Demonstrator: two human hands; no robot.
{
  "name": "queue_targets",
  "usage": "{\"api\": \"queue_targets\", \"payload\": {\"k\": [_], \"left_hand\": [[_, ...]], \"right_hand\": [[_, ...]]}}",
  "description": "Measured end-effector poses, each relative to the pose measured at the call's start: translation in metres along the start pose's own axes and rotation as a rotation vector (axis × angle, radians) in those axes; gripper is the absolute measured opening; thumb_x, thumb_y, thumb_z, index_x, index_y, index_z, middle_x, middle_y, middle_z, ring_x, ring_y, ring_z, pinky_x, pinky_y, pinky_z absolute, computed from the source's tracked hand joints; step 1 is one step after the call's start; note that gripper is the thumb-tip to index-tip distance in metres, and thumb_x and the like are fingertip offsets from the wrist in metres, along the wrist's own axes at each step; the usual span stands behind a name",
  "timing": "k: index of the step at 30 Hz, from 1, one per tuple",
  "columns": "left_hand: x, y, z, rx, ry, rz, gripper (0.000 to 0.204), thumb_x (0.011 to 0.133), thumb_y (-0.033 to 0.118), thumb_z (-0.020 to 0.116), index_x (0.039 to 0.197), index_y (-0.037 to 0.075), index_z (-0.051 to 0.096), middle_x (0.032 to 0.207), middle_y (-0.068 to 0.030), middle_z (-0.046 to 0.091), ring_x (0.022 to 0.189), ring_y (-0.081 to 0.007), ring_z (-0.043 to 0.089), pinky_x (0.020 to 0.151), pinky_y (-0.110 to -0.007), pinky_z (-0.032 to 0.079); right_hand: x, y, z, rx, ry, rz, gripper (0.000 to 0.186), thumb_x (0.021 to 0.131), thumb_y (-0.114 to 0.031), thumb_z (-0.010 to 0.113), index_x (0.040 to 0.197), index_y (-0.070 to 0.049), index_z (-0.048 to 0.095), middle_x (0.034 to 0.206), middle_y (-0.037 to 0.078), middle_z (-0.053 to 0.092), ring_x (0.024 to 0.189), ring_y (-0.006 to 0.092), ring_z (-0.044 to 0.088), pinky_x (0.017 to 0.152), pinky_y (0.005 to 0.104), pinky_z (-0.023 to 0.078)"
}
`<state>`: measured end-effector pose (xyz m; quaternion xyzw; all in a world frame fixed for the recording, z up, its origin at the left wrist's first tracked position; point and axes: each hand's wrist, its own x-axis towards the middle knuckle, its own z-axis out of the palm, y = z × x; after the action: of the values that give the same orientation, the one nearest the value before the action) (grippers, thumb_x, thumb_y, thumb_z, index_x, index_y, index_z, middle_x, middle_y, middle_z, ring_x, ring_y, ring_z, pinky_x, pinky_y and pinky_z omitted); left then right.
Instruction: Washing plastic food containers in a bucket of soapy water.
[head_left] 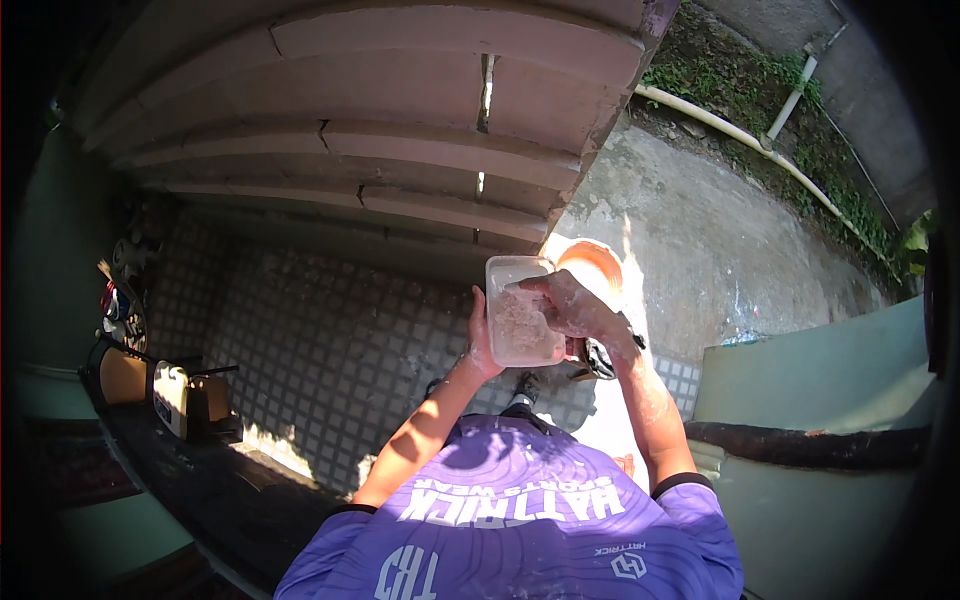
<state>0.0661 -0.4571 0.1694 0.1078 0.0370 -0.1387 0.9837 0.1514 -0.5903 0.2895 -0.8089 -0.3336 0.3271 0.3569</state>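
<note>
My left hand grips a clear, rectangular plastic tub by its left side. Inside lies a pale, crumbly powder. Over the tub's right rim comes my right hand, its bent fingertips down at the powder; what they pinch, if anything, is hidden. White dust coats both hands and forearms. Just beyond the tub, an orange round basin sits in the sunlight, partly covered by my right hand.
A pinkish stepped structure rises ahead. Grey checked tiles meet rough concrete on the right. Chairs stand at the left beside a dark ledge. A pale green wall borders the right; a white pipe runs behind.
</note>
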Motion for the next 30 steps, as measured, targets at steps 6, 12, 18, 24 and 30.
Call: {"api": "queue_targets", "payload": {"k": [6,12,18,24,30], "left_hand": [[-0.001,-0.002,0.001,0.032,0.020,0.018,0.091,0.083,0.079,0.028,0.136,0.006,0.044,0.133,-0.0147,0.051,0.122,-0.0317,0.050,0.105,-0.049,0.039],[-0.005,0.000,-0.006,-0.039,0.079,-0.028,0.090,0.083,0.079,0.030,0.136,0.007,0.044,0.133,-0.0140,0.050,0.123,-0.0317,0.049,0.106,-0.050,0.038],[-0.011,-0.001,-0.002,-0.032,0.062,-0.009,0.090,0.083,0.079,0.029,0.135,0.007,0.044,0.132,-0.0141,0.051,0.123,-0.0317,0.050,0.105,-0.050,0.038],[-0.016,0.001,-0.008,0.005,-0.004,0.004,0.091,0.084,0.079,0.027,0.135,0.006,0.044,0.131,-0.0145,0.052,0.121,-0.0310,0.051,0.104,-0.048,0.040],[-0.025,0.002,-0.003,0.002,0.051,0.001,0.093,0.084,0.079,0.027,0.137,0.005,0.042,0.131,-0.0144,0.051,0.121,-0.0308,0.051,0.102,-0.047,0.041]], "right_hand": [[0.015,0.029,0.027,-0.102,0.304,-0.243,0.036,0.068,0.007,0.060,0.103,0.000,0.068,0.079,0.017,0.066,0.073,0.0234,0.065,0.069,0.0323,0.052],[0.016,0.022,0.040,-0.154,0.372,-0.107,0.026,0.077,0.000,0.063,0.103,-0.001,0.068,0.085,0.020,0.067,0.076,0.0242,0.065,0.068,0.0340,0.051],[0.002,0.009,0.036,-0.376,0.386,-0.272,0.034,0.081,0.000,0.057,0.114,-0.002,0.064,0.088,0.022,0.066,0.077,0.0267,0.065,0.073,0.0350,0.050],[0.000,0.000,0.028,-0.053,0.078,-0.074,0.048,0.071,0.006,0.058,0.118,-0.002,0.062,0.094,0.021,0.066,0.085,0.0270,0.065,0.076,0.0329,0.050],[0.008,0.016,0.038,-0.238,0.289,-0.152,0.034,0.073,0.005,0.060,0.105,0.000,0.068,0.077,0.020,0.066,0.066,0.0268,0.063,0.063,0.0339,0.049]]}}
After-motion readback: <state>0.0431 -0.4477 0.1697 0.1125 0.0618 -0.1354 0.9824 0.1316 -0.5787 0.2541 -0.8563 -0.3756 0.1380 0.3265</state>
